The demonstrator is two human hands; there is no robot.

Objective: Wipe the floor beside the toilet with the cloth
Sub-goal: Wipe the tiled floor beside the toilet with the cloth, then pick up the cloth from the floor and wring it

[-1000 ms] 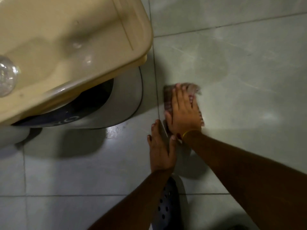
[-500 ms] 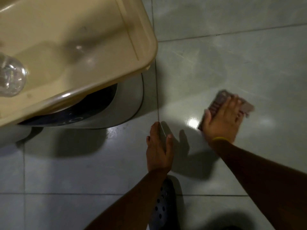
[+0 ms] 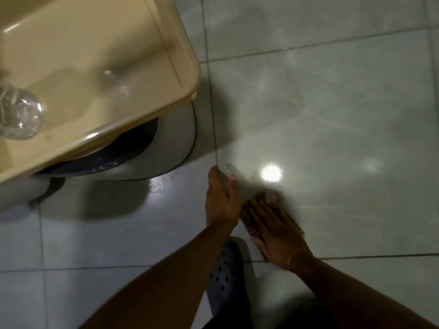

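Note:
My right hand (image 3: 273, 230) lies flat on the grey floor tile (image 3: 332, 129), blurred by motion, pressing down on the cloth (image 3: 273, 197). Only a faint blurred edge of the cloth shows past the fingertips; the rest is hidden under the hand. My left hand (image 3: 222, 198) rests flat on the floor just left of it, fingers together, holding nothing, close to the grout line. The toilet's grey base (image 3: 175, 143) stands to the left, under a beige basin-like top (image 3: 95, 62).
A clear plastic bottle (image 3: 17, 115) lies on the beige top at the far left. A dark perforated clog (image 3: 225, 276) sits on the floor between my forearms. A bright light reflection (image 3: 271, 173) shines on the wet tile ahead of my hands.
My right hand swept the cloth from beside the toilet out to the right, then back toward me, ending next to my left hand. The left hand stayed planted.

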